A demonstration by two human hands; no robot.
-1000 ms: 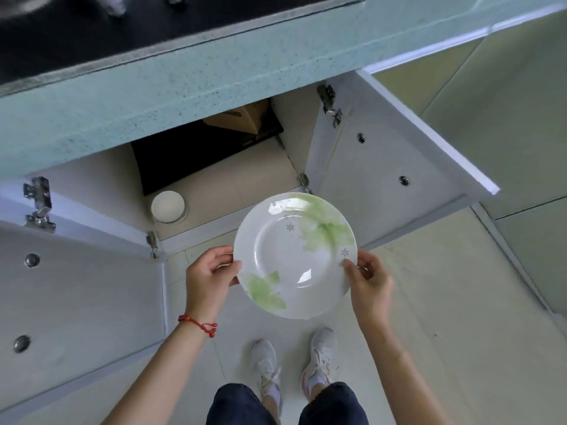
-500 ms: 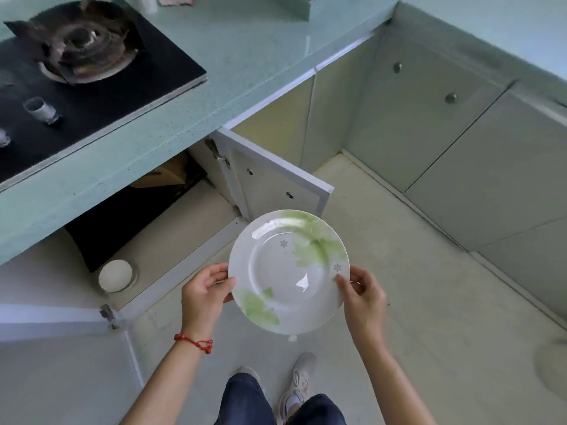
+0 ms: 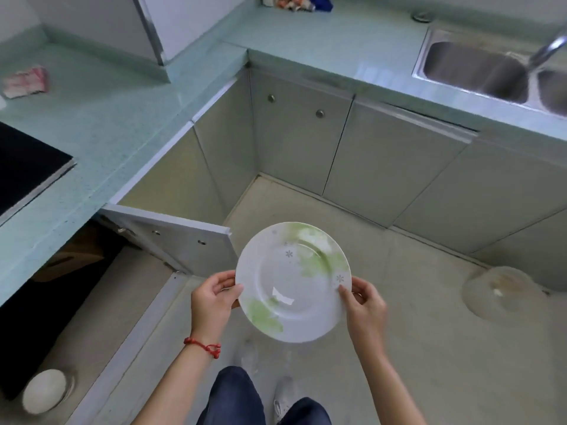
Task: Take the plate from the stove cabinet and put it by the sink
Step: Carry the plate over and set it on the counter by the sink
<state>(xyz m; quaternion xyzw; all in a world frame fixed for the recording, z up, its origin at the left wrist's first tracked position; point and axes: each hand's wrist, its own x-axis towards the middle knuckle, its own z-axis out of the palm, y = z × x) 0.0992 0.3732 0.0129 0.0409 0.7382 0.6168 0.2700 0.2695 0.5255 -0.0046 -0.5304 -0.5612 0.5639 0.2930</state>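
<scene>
A white plate (image 3: 293, 282) with green leaf prints is held level in front of me above the floor. My left hand (image 3: 213, 299) grips its left rim and my right hand (image 3: 363, 305) grips its right rim. The steel sink (image 3: 478, 67) is set in the pale green counter at the upper right, with its tap (image 3: 549, 47) over it. The stove cabinet (image 3: 76, 289) stands open at the lower left, under the black stove top (image 3: 24, 173).
The cabinet's open door (image 3: 171, 237) juts out just left of the plate. A white round lid or dish (image 3: 44, 391) lies inside the cabinet floor. A clear bowl-shaped cover (image 3: 503, 292) sits on the floor at right. Cloths lie on the counter (image 3: 322, 35).
The view has swung right and up from the open cabinet toward the corner and the sink. The plate stays held in both hands at about the same place before me.
</scene>
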